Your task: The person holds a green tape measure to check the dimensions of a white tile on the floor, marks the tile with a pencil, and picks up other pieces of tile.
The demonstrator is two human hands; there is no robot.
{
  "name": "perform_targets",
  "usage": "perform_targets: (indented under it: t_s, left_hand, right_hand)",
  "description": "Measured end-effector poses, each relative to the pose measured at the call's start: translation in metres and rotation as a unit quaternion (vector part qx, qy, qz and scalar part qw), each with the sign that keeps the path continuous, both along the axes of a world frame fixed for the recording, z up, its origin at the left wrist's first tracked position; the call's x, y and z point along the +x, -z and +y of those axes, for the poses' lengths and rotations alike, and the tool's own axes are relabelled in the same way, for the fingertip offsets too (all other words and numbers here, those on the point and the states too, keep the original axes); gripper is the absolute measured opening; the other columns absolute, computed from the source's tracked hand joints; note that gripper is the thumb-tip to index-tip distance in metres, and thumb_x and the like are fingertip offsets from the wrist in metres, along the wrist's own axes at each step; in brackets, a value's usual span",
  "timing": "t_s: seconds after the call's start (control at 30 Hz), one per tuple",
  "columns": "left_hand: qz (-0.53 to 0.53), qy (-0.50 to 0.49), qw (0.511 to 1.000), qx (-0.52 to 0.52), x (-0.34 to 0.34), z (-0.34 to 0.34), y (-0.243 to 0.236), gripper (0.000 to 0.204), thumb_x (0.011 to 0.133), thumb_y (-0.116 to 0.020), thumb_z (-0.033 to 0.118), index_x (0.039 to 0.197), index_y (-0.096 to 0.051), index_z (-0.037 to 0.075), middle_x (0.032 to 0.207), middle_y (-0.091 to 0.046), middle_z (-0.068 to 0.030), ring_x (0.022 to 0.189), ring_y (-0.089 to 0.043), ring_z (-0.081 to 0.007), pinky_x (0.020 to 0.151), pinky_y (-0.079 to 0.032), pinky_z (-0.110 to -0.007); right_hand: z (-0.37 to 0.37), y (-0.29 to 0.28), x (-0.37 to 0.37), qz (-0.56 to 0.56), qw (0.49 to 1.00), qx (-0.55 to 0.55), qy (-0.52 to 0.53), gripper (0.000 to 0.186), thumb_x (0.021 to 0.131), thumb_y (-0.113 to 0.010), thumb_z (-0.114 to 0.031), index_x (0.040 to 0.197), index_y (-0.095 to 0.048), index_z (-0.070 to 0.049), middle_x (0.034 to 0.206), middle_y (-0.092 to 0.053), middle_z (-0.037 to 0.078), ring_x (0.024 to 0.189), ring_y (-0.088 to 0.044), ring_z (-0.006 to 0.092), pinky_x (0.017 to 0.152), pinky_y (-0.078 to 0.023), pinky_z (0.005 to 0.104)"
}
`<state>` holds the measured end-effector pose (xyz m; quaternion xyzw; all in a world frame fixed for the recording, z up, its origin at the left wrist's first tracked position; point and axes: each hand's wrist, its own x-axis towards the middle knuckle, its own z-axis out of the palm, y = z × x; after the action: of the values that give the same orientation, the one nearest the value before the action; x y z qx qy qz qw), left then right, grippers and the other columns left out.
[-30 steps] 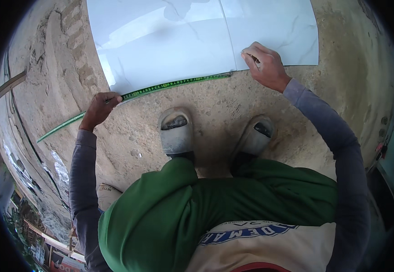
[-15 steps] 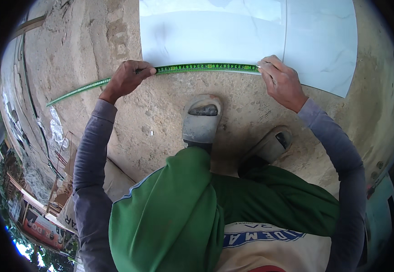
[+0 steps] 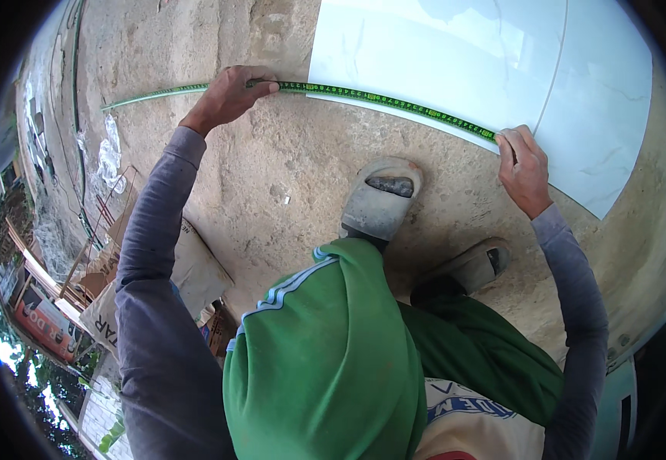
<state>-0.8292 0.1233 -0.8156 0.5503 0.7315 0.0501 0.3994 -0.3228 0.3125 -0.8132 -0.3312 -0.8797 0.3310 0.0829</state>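
A green tape-measure strip (image 3: 394, 101) runs along the near edge of a large white marbled tile (image 3: 425, 54). My right hand (image 3: 524, 167) pinches the strip at that edge, close to the seam with a second white tile (image 3: 597, 107). Past the tile's left corner, over the bare ground, my left hand (image 3: 229, 96) is closed around the strip between thumb and fingers. Beyond my left hand, the strip continues to the left and ends above the ground. No tape case shows.
Rough concrete ground (image 3: 271, 153) lies around the tiles. My sandalled feet (image 3: 383, 199) are just below the near tile edge. To the left are crumpled clear plastic (image 3: 110, 157), a dark hose (image 3: 78, 69) and a pale sack (image 3: 198, 264).
My left hand has shifted left along the strip, off the tile's corner, so more strip spans between my hands. My right hand stays near the seam. The whole view has turned and shifted.
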Motion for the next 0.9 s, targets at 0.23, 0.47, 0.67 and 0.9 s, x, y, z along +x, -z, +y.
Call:
perform_targets:
  t_s: [0.23,0.47,0.67,0.9]
  left_hand:
    - [0.004,-0.029,1.000,0.008,0.013,0.004,0.001,0.042,0.100,-0.070,0.044,0.111,-0.078,0.004,0.093,-0.074,-0.0165,0.083,-0.070,-0.0319,0.080,-0.054,-0.045]
    - [0.008,-0.005,0.997,0.071,0.022,0.002,0.015,0.037,0.104,-0.068,0.040,0.106,-0.078,0.005,0.078,-0.068,-0.0071,0.068,-0.057,-0.0175,0.069,-0.048,-0.036]
    - [-0.012,-0.047,0.998,0.030,0.036,0.005,0.008,0.036,0.104,-0.068,0.040,0.109,-0.078,0.005,0.086,-0.073,-0.0096,0.074,-0.062,-0.0193,0.074,-0.051,-0.037]
    - [-0.017,-0.022,0.997,0.073,0.033,0.005,0.011,0.038,0.103,-0.069,0.040,0.111,-0.079,0.005,0.098,-0.076,-0.0129,0.084,-0.071,-0.0236,0.081,-0.055,-0.038]
  right_hand:
    - [0.002,0.001,-0.004,-0.021,1.000,-0.021,0.005,0.008,0.100,-0.066,-0.005,0.102,-0.066,0.002,0.091,-0.060,0.016,0.077,-0.063,0.0361,0.069,-0.049,0.0434]
    - [0.000,0.001,-0.006,-0.021,1.000,-0.021,0.011,0.008,0.100,-0.066,-0.005,0.102,-0.067,0.002,0.091,-0.061,0.016,0.077,-0.063,0.0361,0.070,-0.050,0.0446]
    - [-0.002,-0.003,-0.006,-0.028,0.999,-0.013,0.014,0.008,0.100,-0.067,-0.006,0.101,-0.067,0.002,0.092,-0.061,0.016,0.079,-0.063,0.0359,0.071,-0.049,0.0448]
    - [-0.007,-0.002,-0.008,-0.024,0.999,-0.016,0.024,0.008,0.099,-0.067,-0.005,0.101,-0.067,0.003,0.092,-0.061,0.016,0.079,-0.063,0.0361,0.072,-0.049,0.0448]
